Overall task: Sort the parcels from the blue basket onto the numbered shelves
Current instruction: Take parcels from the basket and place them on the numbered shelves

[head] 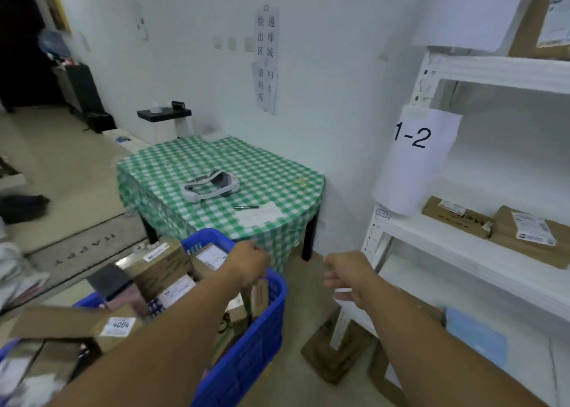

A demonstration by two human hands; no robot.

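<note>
At lower centre, the left hand [249, 263] grips a slim parcel [259, 297] at the basket [265, 338] rim. The right hand [347, 278] is curled; whether it holds anything cannot be told. Step: pick-up. Next: determine the parcel's number and carry it to the matching shelf [462, 246] at right.

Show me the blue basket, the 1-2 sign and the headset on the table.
blue basket [259, 354]: head view, its right outer wall.
1-2 sign [415, 159]: head view, paper below the digits.
headset [220, 182]: head view, its visor end.
</note>
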